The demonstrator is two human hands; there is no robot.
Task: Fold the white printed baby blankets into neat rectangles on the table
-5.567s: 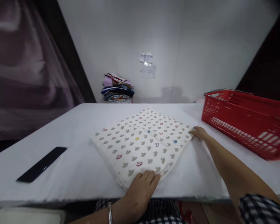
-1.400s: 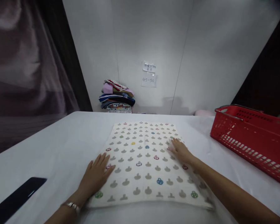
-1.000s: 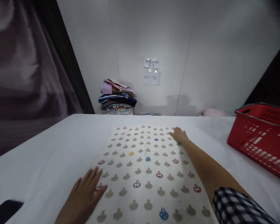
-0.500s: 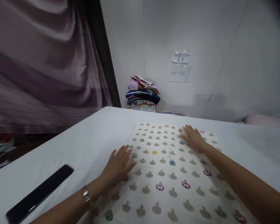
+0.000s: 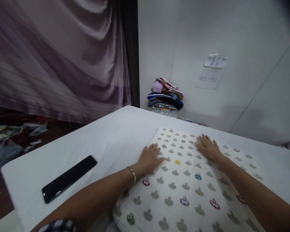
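A white cloth (image 5: 174, 177) printed with grey and coloured mushrooms lies spread over the white table, its near end running out of view at the bottom. My left hand (image 5: 148, 159) rests flat on the cloth's left edge, fingers spread, with a silver bracelet at the wrist. Farther right, my right hand (image 5: 210, 149) lies palm down on the cloth near its far edge, fingers stretched out. Neither hand grips anything.
A black phone (image 5: 69, 178) lies on the white table (image 5: 115, 129), left of my left arm. Folded fabrics (image 5: 166, 98) are stacked by the wall beyond. A pinkish curtain (image 5: 86, 58) hangs at left; bags and scraps (image 5: 9, 145) lie on the floor. Paper notes (image 5: 209, 79) are on the wall.
My view has turned left, so the table, cloth and phone appear farther right. Both hands stay flat on the cloth, and the left hand lies a little farther up its left edge.
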